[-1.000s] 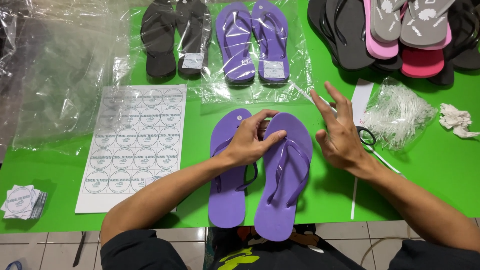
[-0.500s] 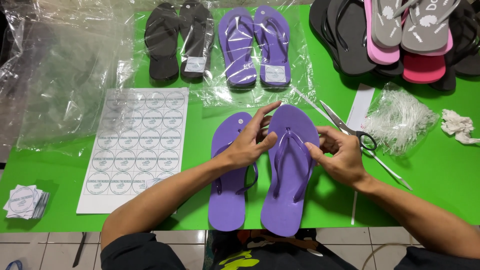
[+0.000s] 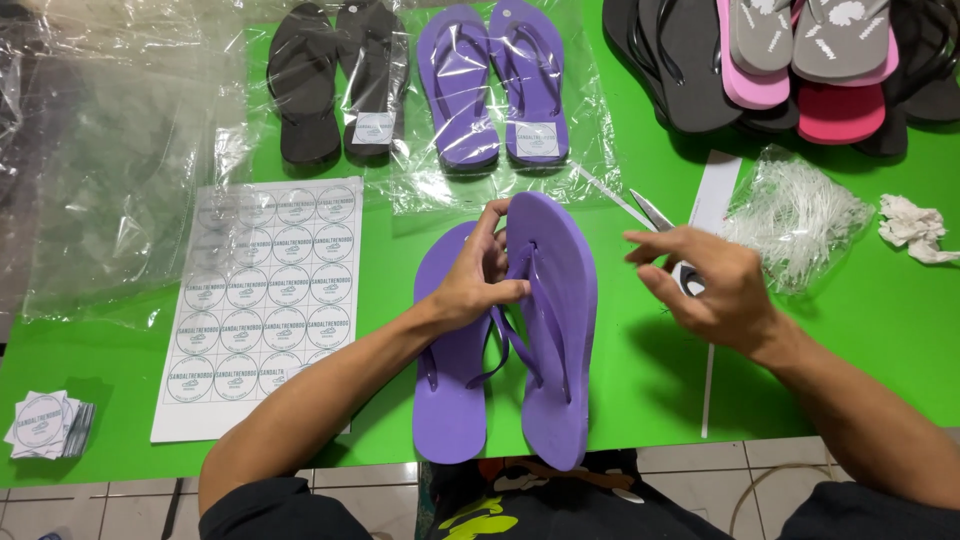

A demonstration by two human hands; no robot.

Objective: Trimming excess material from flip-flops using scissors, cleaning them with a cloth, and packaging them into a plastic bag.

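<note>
Two loose purple flip-flops lie on the green table (image 3: 640, 390) in front of me. My left hand (image 3: 478, 275) grips the toe end of the right purple flip-flop (image 3: 560, 330), fingers pinched at its strap, resting over the left purple flip-flop (image 3: 447, 385). My right hand (image 3: 705, 285) hovers just right of that sandal with fingers spread and nothing held, above a pair of scissors (image 3: 652, 212).
A sheet of round stickers (image 3: 262, 300) lies left. Bagged purple flip-flops (image 3: 495, 85) and bagged black flip-flops (image 3: 335, 80) sit at the back. Stacked sandals (image 3: 790, 60), a bundle of clear plastic ties (image 3: 795, 215), crumpled tissue (image 3: 915, 228), empty plastic bags (image 3: 110, 160) and small cards (image 3: 45, 425) surround them.
My right hand has let go of the right purple flip-flop and moved rightward off it, over the scissors. My left hand keeps its hold at the toe strap.
</note>
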